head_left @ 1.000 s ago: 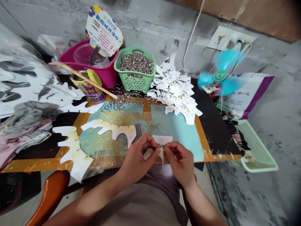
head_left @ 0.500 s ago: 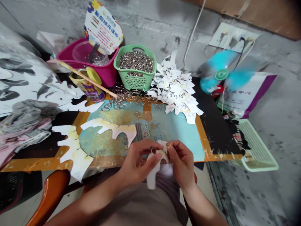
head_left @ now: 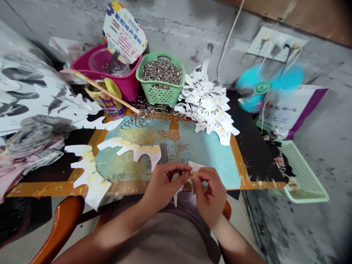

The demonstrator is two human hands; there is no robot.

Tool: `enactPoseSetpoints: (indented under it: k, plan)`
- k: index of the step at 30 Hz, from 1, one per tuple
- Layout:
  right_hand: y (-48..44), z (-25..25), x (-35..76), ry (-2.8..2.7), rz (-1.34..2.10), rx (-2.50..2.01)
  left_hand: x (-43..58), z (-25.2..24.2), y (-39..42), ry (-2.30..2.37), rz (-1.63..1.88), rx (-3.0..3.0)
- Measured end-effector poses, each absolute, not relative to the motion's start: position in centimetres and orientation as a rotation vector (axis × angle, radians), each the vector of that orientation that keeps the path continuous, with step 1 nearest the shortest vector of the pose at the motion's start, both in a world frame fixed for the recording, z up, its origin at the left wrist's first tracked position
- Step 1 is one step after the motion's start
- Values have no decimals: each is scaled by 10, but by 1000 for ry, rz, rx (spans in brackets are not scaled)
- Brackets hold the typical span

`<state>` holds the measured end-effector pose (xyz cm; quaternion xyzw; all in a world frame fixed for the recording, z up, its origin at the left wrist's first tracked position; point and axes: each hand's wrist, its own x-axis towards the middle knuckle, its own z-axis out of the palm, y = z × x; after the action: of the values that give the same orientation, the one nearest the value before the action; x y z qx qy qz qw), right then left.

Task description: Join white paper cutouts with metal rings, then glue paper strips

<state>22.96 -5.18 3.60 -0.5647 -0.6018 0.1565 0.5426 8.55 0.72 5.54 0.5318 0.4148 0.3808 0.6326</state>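
Observation:
Close to the table's front edge, my left hand (head_left: 163, 187) pinches a white cut-out piece (head_left: 178, 193) between thumb and fingers. My right hand (head_left: 211, 194) is closed at the same piece, its thumb and forefinger pressed together on the piece's edge. A bit of metal shows by the left fingertips, but the fingers mostly hide it. Just beyond the hands a single metal ring (head_left: 172, 156) lies on the blue mat (head_left: 217, 157). To the left are two more white cut-outs, one curved piece (head_left: 132, 148) with yellowish glue stains and one toothed piece (head_left: 90, 172) overhanging the edge.
Behind stand a green basket (head_left: 161, 91) full of metal rings, a magenta basket (head_left: 129, 86) and a tin (head_left: 110, 104) with a stick across it. Finished-looking cut-outs with rings form a pile (head_left: 209, 106). A blue fan (head_left: 262, 88) spins at right; cloth (head_left: 35, 143) lies left.
The held cut-out has tilted, so less of it hangs below my left hand. My right hand has turned slightly, its fingers curling in more. The view has shifted a little.

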Motion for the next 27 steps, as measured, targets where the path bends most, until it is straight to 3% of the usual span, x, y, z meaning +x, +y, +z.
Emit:
enactPoseSetpoints:
  k: [12, 20, 23, 27]
  plan:
    - [-47, 29, 234, -1748, -29, -1245, 81, 58, 4, 801, 880, 1029]
    - [-61, 46, 255, -1740, 295, -1116, 85, 56, 12, 797, 810, 901]
    - [-68, 54, 272, -1582, 228, -1266, 92, 62, 11, 748, 717, 973]
    - [-61, 53, 294, -1876, 345, -1459, 99, 56, 13, 741, 660, 1202]
